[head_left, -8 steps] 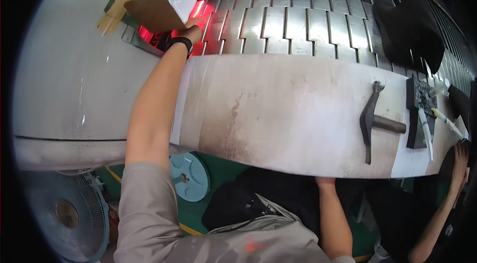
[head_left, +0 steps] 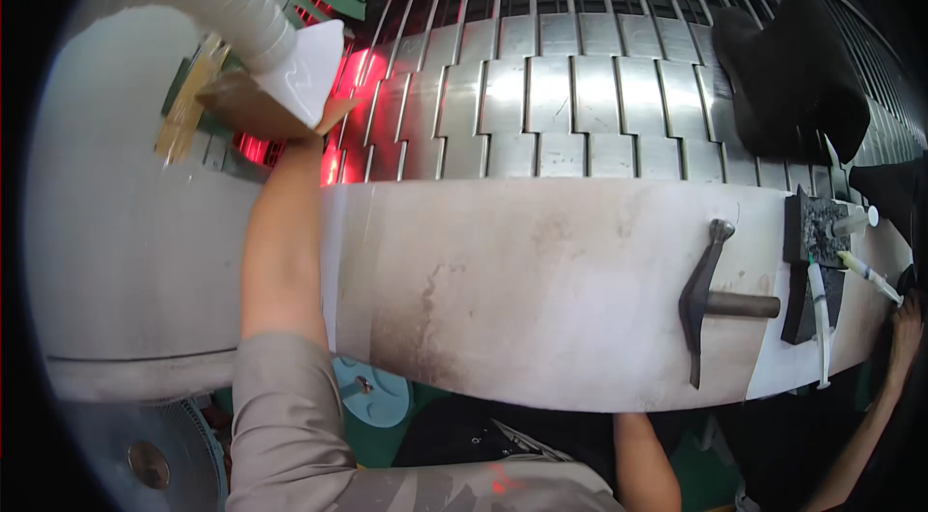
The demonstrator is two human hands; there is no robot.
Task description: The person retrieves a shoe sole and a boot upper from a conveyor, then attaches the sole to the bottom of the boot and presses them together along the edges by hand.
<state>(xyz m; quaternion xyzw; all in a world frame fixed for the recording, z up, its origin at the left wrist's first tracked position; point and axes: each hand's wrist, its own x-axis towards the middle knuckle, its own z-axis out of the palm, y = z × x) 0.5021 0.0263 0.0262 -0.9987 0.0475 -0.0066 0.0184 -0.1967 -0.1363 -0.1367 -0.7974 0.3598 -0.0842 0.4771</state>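
Cardboard flap lies straight ahead of the outstretched left arm, hiding the left hand, so its grip cannot be judged.

A long white table runs across the middle. Its top is dirty, with brown and grey smudges. On the right part lies a dark hammer with a brown handle that points to the right. Just beside it sits a black block. A see-through squirter lies over the block's lower part, and another squirter lies near the table's right end. Behind the table is a belt of shiny metal plates. A big black thing rests on the belt at the right. A red light glows on the plates at the left.
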